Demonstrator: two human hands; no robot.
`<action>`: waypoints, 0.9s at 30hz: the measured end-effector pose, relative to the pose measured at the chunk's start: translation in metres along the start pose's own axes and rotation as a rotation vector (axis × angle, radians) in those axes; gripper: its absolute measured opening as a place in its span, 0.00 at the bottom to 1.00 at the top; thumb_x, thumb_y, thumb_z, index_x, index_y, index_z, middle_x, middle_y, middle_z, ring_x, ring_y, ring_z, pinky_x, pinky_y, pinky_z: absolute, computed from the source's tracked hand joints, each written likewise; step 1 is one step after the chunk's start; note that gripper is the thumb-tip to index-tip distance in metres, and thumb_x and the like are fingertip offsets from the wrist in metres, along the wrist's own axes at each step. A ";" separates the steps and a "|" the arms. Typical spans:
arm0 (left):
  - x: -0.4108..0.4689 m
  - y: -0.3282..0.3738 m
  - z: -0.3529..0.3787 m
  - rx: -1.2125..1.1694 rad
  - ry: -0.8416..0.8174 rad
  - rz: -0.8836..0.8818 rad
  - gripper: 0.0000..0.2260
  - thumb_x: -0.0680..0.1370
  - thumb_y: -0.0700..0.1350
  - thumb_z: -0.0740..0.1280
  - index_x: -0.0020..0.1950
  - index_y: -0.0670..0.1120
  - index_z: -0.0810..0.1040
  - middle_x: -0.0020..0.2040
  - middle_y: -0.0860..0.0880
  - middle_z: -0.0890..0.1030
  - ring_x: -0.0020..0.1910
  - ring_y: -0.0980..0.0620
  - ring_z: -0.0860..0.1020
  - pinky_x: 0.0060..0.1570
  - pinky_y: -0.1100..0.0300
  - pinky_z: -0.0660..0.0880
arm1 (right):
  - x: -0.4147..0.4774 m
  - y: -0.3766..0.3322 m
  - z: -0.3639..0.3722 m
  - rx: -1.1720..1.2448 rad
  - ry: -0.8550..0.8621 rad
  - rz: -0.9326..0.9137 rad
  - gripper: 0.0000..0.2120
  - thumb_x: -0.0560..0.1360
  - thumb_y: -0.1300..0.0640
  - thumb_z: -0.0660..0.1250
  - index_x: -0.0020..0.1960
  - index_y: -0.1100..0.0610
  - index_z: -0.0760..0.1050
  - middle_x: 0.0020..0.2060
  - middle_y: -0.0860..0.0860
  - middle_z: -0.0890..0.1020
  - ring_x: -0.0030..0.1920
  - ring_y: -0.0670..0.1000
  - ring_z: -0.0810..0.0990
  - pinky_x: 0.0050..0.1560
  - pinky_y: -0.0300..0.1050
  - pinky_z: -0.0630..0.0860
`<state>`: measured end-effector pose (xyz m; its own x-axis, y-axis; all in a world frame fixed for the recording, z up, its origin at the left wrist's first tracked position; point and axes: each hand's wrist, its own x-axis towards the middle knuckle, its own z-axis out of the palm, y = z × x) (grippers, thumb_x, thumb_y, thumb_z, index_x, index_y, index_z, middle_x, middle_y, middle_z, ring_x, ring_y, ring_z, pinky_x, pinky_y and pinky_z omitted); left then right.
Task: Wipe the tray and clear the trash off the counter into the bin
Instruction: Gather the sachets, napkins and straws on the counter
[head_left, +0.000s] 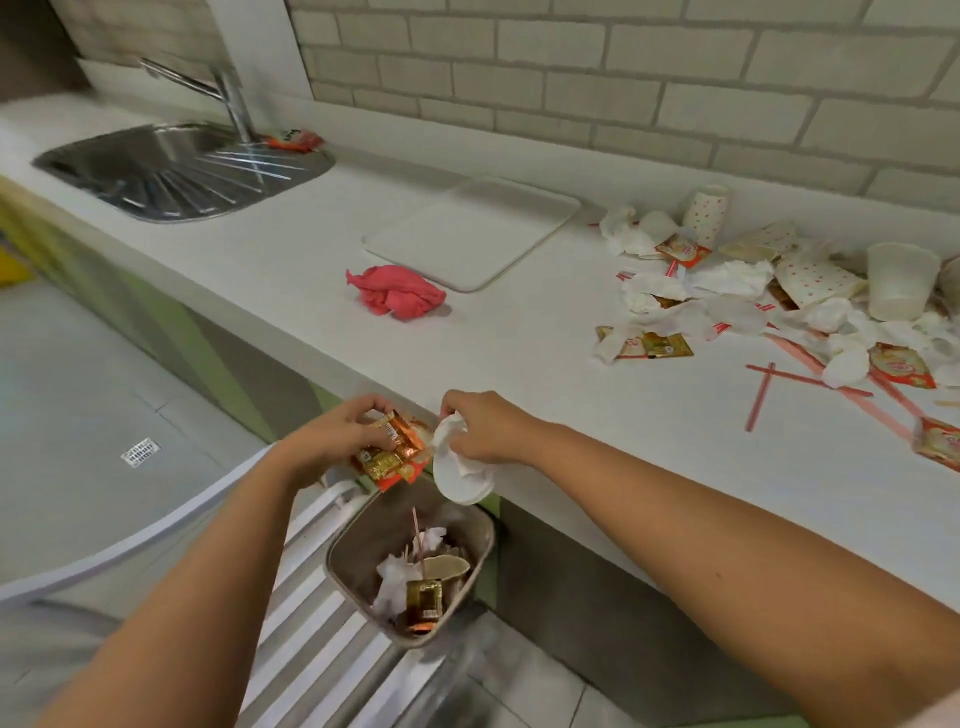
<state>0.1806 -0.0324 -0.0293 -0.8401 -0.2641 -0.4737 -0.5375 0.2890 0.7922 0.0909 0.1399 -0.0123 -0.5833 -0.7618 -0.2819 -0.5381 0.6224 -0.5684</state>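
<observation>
Trash (737, 291): crinkly foil wrappers (392, 452), crumpled napkin (460, 467)

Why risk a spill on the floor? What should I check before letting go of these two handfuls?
1. Left hand grips the wrappers: ok.
2. Right hand pinches the napkin: ok.
3. Both loads directly over the bin: cannot tell; they appear near its far edge, and there is only one view.
4. Bin has room: ok, partly filled.
5. Counter cleared: not ok, a trash pile lies on it.
6. Tray wiped: cannot tell; the red cloth lies beside it.
</observation>
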 end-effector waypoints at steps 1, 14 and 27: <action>0.001 -0.011 -0.002 0.030 0.006 -0.040 0.14 0.75 0.38 0.67 0.58 0.46 0.70 0.53 0.42 0.78 0.46 0.44 0.79 0.39 0.58 0.78 | 0.005 -0.004 0.010 -0.026 -0.001 0.008 0.17 0.77 0.62 0.60 0.65 0.59 0.68 0.62 0.59 0.74 0.60 0.58 0.74 0.47 0.43 0.67; 0.017 -0.047 0.017 0.071 0.037 -0.145 0.24 0.77 0.39 0.66 0.71 0.45 0.63 0.53 0.40 0.77 0.43 0.47 0.79 0.44 0.55 0.79 | 0.021 -0.021 0.046 -0.219 0.043 -0.073 0.17 0.77 0.63 0.62 0.65 0.59 0.67 0.61 0.59 0.72 0.59 0.59 0.74 0.55 0.50 0.73; 0.017 0.054 0.043 0.144 0.028 0.264 0.05 0.77 0.40 0.65 0.42 0.44 0.77 0.32 0.47 0.78 0.27 0.52 0.78 0.31 0.62 0.75 | -0.019 0.001 -0.019 -0.185 0.256 0.019 0.11 0.79 0.57 0.59 0.55 0.59 0.77 0.51 0.56 0.80 0.50 0.56 0.78 0.41 0.44 0.68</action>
<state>0.1347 0.0186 -0.0113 -0.9511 -0.1870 -0.2458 -0.3067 0.4782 0.8230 0.0895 0.1585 0.0073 -0.7157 -0.6945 -0.0735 -0.6139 0.6758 -0.4079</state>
